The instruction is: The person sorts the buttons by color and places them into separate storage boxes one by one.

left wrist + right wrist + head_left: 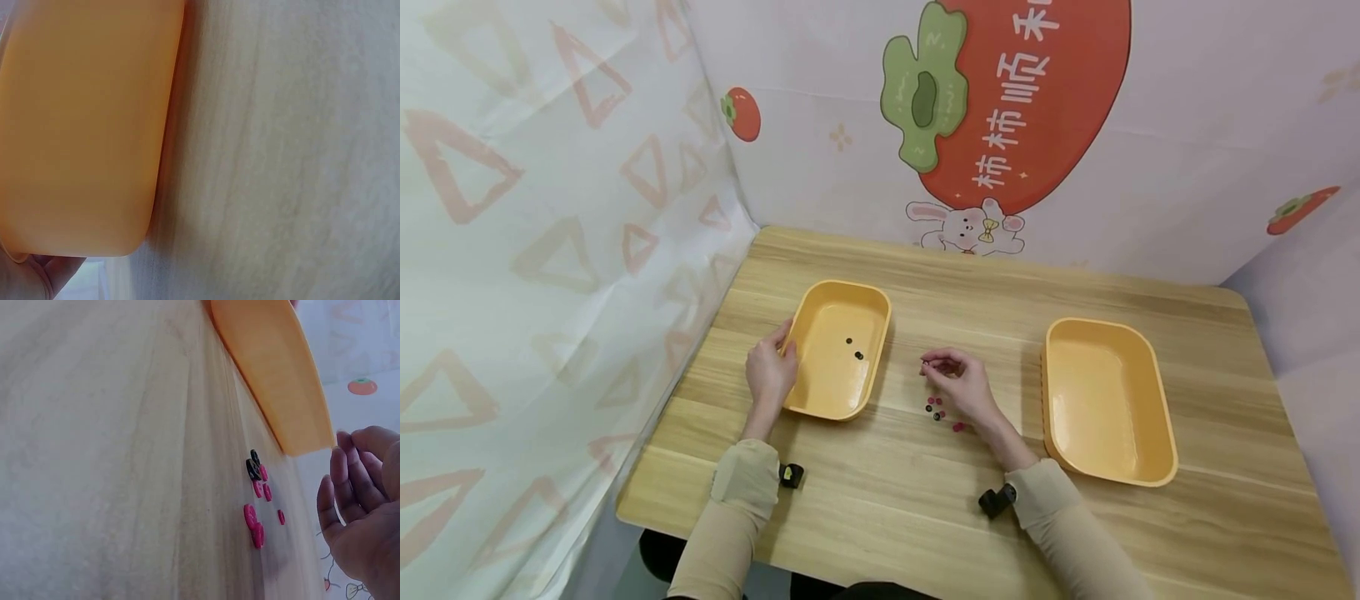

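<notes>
On the left of the table stands a yellow plastic bin, with a few black buttons on its floor. My left hand grips that bin by its left side, the thumb over the rim. Between the thumb and fingertips of my right hand is a small dark button, held above the table right of the bin; the right wrist view hides it. Below this hand lie loose pink buttons and black buttons in a scattered group on the wood.
A second yellow bin, with nothing visible inside, stands on the right of the wooden table. Behind the table rises a wall covering with printed fruit and a rabbit. Patterned sheeting hangs along the left side.
</notes>
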`<state>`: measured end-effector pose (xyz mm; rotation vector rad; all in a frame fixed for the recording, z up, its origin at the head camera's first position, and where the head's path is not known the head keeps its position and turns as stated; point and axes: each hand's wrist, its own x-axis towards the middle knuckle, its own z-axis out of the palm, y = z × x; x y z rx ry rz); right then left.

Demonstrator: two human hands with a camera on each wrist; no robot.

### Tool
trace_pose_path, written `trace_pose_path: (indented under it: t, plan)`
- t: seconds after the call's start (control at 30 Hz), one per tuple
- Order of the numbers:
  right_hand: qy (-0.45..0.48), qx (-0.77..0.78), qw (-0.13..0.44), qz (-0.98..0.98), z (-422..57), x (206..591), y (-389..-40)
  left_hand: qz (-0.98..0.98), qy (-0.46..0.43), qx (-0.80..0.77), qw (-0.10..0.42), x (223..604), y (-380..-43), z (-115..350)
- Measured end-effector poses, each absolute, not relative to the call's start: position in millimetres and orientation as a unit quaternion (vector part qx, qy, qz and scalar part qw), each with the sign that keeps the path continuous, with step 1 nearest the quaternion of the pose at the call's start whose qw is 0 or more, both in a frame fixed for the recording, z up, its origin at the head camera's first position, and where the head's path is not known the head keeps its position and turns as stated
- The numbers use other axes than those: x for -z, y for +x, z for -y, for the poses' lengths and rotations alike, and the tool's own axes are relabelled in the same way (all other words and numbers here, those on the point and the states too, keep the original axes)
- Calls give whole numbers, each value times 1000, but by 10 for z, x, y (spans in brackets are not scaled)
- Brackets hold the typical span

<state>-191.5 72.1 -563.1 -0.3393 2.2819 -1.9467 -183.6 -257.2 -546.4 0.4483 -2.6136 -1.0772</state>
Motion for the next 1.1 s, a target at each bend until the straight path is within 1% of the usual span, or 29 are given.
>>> trace_pose_path:
  t: [0.47, 0.63, 0.77, 1.0, 1.1]
  plan:
    - [-183, 624, 11, -760, -611, 5377, -2098, 902, 158, 376, 143, 5454, -1840, 2572]
    - [-200, 603, 3, -772, -503, 5279, -2159, 901, 160, 376, 148, 5471, -1845, 2574]
    - [-204, 600, 13, -773, -367, 5244, -2247, 900, 156, 379, 147, 5468, -1833, 2574]
    - [-210, 606, 64, -765, -25, 5204, -2398, 901, 153, 373, 159, 5501, -1834, 2594]
    - [-221, 599, 76, -766, 112, 5189, -2454, 900, 149, 376, 163, 5512, -1844, 2607]
